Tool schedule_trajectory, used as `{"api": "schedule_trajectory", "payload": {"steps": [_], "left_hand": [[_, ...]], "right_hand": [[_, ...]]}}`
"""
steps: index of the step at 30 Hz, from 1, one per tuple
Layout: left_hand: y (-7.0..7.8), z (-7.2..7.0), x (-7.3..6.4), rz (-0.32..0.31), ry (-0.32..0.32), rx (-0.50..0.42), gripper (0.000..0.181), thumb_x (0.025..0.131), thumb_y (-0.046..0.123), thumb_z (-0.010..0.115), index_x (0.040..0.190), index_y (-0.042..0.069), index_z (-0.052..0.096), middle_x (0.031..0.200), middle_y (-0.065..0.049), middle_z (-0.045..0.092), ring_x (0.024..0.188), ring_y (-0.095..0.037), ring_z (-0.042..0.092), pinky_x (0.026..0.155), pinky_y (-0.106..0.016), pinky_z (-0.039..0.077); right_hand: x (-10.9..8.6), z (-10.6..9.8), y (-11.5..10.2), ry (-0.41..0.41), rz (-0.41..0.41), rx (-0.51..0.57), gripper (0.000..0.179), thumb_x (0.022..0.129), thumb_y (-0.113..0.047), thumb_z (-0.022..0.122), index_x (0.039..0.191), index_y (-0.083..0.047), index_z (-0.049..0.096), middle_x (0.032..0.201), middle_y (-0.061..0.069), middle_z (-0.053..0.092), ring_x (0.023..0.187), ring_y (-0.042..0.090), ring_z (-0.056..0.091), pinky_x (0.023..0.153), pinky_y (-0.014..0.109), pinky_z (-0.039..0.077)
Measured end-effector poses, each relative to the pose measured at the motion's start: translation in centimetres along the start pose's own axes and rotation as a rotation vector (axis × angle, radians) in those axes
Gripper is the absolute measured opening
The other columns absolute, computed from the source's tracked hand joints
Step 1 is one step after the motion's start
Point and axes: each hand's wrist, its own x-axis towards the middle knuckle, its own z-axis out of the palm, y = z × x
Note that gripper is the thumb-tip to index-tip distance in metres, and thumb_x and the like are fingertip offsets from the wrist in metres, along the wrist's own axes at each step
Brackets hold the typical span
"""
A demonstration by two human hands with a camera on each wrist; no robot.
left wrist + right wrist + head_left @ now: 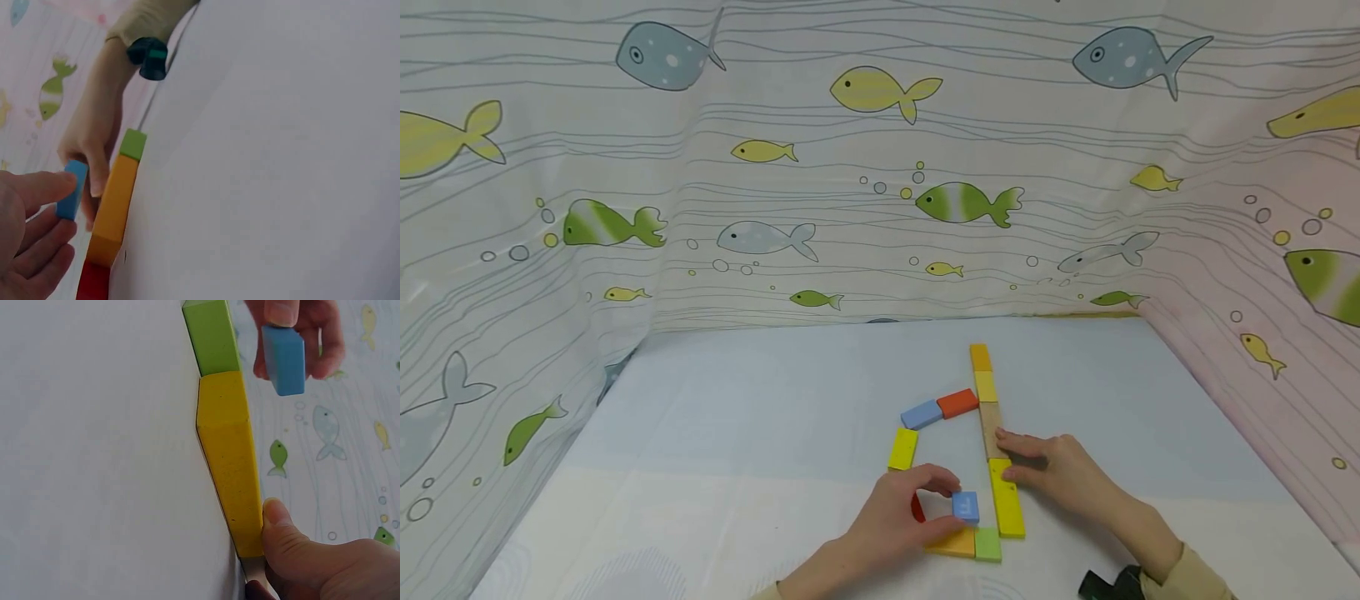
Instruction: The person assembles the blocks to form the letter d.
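A small blue block is pinched between the thumb and fingers of my left hand. The left wrist view shows the blue block held beside the row, near the orange block and the green block. Part of a red block shows behind the left hand. My right hand touches the right side of the row: the index fingertip is at the plain wood block, the thumb against the long yellow block. In the right wrist view the thumb lies along the yellow block.
Beyond the wood block, a yellow block and an orange-yellow block continue the line. A red block, a light blue block and a yellow block curve round the left side. A fish-print cloth surrounds the white tabletop.
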Motion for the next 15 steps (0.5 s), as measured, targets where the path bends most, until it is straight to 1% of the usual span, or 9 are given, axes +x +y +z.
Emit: {"api": "schedule_trajectory", "payload": {"steps": [1,4,5,8,11,15], "left_hand": [[0.1,0.2,0.1,0.012,-0.007,-0.009,0.034,0.090,0.030,0.076,0.119,0.015,0.065,0.111,0.011,0.072,0.101,-0.004,0.067,0.078,-0.019,0.055],[0.4,0.8,0.3,0.027,-0.033,-0.026,0.034,0.090,0.027,0.075,0.120,0.014,0.065,0.112,0.010,0.071,0.102,-0.003,0.066,0.084,-0.021,0.056],[0.4,1.0,0.3,0.020,-0.043,-0.030,0.034,0.090,0.027,0.075,0.120,0.014,0.065,0.112,0.011,0.071,0.103,-0.002,0.066,0.088,-0.021,0.055],[0.7,1.4,0.5,-0.007,-0.072,-0.030,0.034,0.091,0.027,0.075,0.121,0.015,0.064,0.112,0.013,0.070,0.103,0.000,0.064,0.095,-0.022,0.053],[0.9,2.0,0.7,-0.031,-0.095,-0.049,0.033,0.091,0.027,0.075,0.120,0.017,0.065,0.111,0.015,0.069,0.103,0.001,0.064,0.095,-0.021,0.052],[1.2,2.6,0.7,-0.048,-0.123,-0.066,0.030,0.091,0.026,0.075,0.118,0.019,0.065,0.109,0.017,0.069,0.101,0.002,0.063,0.094,-0.019,0.052]], "right_hand": [[0.0,0.0,0.0,0.001,-0.006,-0.001,0.053,0.086,-0.039,0.076,0.132,-0.014,0.066,0.132,-0.001,0.066,0.126,0.028,0.060,0.096,0.049,0.053],[0.0,0.0,0.1,-0.001,-0.015,-0.005,0.054,0.087,-0.041,0.074,0.133,-0.014,0.066,0.132,-0.002,0.066,0.126,0.028,0.059,0.096,0.049,0.053],[0.0,0.0,0.1,-0.001,-0.017,-0.002,0.054,0.087,-0.041,0.074,0.133,-0.014,0.066,0.132,-0.002,0.066,0.126,0.027,0.060,0.096,0.049,0.053],[0.0,0.0,0.0,0.003,-0.019,0.004,0.054,0.087,-0.041,0.075,0.132,-0.014,0.066,0.132,-0.002,0.066,0.126,0.028,0.059,0.097,0.050,0.053],[0.0,0.1,0.2,0.013,-0.031,0.001,0.054,0.087,-0.042,0.074,0.132,-0.014,0.067,0.131,-0.002,0.066,0.125,0.028,0.060,0.096,0.050,0.053],[0.0,0.2,0.3,0.014,-0.035,-0.008,0.055,0.087,-0.045,0.073,0.132,-0.015,0.067,0.131,-0.003,0.067,0.124,0.027,0.060,0.095,0.049,0.054]]}}
